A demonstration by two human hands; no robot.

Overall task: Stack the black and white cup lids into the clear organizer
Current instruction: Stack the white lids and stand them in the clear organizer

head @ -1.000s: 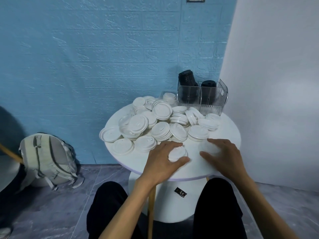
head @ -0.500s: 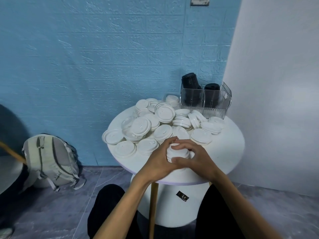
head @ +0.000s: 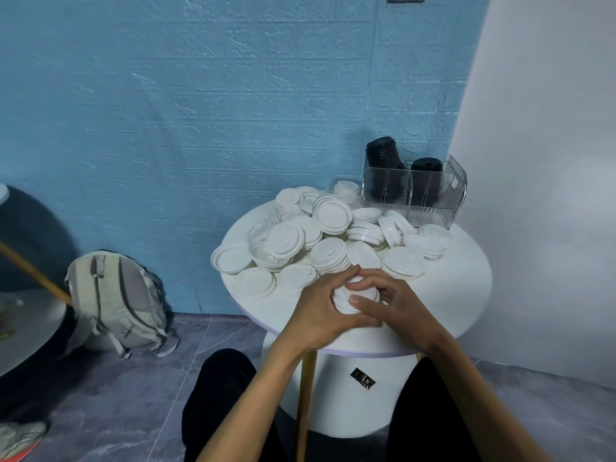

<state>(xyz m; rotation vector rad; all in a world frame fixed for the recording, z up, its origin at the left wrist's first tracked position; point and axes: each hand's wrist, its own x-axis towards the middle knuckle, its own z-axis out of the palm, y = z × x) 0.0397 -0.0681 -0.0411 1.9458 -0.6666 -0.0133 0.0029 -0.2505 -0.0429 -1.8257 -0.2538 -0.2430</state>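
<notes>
A small stack of white lids (head: pixel 346 296) sits near the front of the round white table (head: pixel 466 275). My left hand (head: pixel 316 311) and my right hand (head: pixel 396 303) both curl round it from either side, fingertips meeting over the top. Behind them lies a loose pile of several white lids (head: pixel 330 235). The clear organizer (head: pixel 430 195) stands at the back right of the table. Two stacks of black lids (head: pixel 383 165) fill its compartments, the left one taller. A few white lids (head: pixel 346 190) sit in a clear section left of it.
A blue textured wall runs behind the table and a white wall stands close on the right. A grey backpack (head: pixel 113 298) leans on the floor at the left. Another table's edge (head: pixel 30 328) shows far left. A wooden leg (head: pixel 305 395) stands between my knees.
My right hand has come over from the bare tabletop to join the left around the small stack of white lids. The view has tilted slightly.
</notes>
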